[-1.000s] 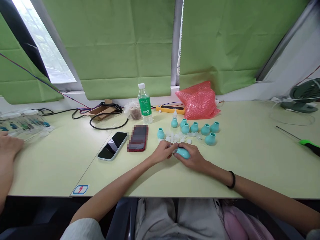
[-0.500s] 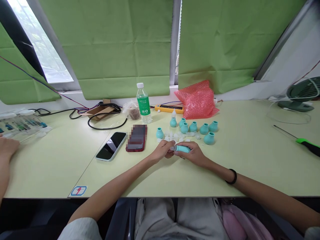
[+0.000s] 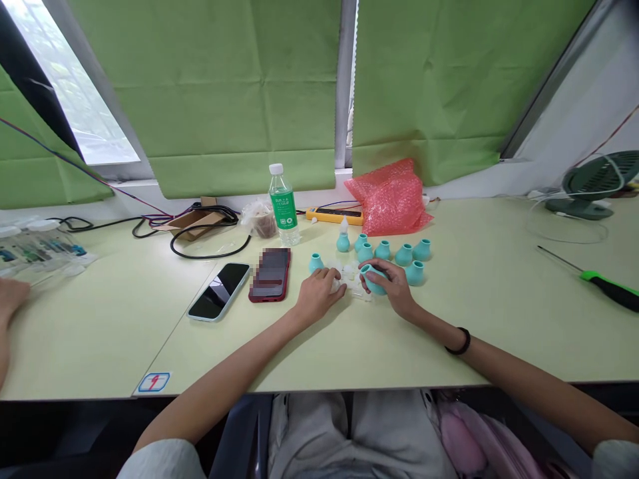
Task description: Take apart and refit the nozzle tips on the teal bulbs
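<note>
My right hand [image 3: 397, 287] is wrapped round a teal squeeze bulb [image 3: 374, 280], its round open neck facing up and to the left. My left hand [image 3: 318, 291] reaches down to a cluster of small translucent plastic pieces [image 3: 349, 271]. Its fingers close on one whitish piece, mostly hidden by them. Several more teal bulbs [image 3: 404, 254] stand mouth up on the table behind and to the right of my right hand. One bulb [image 3: 343, 243] at the back carries a translucent tip [image 3: 344, 225]. A lone bulb [image 3: 315, 263] stands just behind my left hand.
Two phones [image 3: 219, 293] lie left of my hands. Behind are a water bottle [image 3: 284, 209], a yellow power strip [image 3: 333, 215] and red bubble wrap [image 3: 392, 199]. A screwdriver [image 3: 594, 279] and a fan [image 3: 594, 183] are at right. Another person's hand [image 3: 12, 296] is at far left.
My hands have parted. My left hand has left the bulb's tip end for the translucent pieces. The bulb in my right hand has turned from lying sideways to neck up, its opening bare.
</note>
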Available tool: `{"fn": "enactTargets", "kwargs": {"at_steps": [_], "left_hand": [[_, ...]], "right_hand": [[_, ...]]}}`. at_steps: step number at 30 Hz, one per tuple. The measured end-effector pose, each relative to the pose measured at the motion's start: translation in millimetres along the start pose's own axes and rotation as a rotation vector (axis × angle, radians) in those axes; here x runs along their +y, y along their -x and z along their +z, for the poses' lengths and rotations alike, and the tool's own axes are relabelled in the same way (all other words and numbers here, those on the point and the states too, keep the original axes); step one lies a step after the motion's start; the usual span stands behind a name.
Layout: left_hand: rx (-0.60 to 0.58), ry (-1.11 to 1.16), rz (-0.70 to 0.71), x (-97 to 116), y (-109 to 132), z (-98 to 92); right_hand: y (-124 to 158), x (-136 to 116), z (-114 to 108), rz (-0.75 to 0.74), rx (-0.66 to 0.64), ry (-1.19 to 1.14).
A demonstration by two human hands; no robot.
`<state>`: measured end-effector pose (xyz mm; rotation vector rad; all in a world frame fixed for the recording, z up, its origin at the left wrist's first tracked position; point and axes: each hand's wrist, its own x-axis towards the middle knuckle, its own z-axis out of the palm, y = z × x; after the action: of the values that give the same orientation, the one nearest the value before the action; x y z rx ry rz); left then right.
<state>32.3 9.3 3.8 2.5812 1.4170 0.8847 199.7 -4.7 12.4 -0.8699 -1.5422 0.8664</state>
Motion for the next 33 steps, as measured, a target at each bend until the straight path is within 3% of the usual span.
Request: {"fn": "enactTargets", "kwargs": {"at_steps": [5,10,14,18,24,33], "left_hand": [[-0.060,-0.174,0.160,-6,1,15.9],[-0.040,-0.131,0.169,0,7,15.8],[-0.147,-0.098,0.209,-1,10,15.2],[-0.227,-0.083,0.227,-4,10,17.0],[-0.245,-0.056,0.243,-2,11,17.4],[-0.238,-0.020,0.234,0,12,16.6]], "right_hand": [[-23,7,-7,-0.087,0.131,0.171],[-56,1,-3,-0.161,0.072,0.418],[-80,4,11,-0.198,-0.016,0.580],[-99,17,26,-0.223,-0.007,0.748],[-117,29,43,-0.157,-0.042,0.956],[-129,36,54,0.040,-0.215,1.106]]}}
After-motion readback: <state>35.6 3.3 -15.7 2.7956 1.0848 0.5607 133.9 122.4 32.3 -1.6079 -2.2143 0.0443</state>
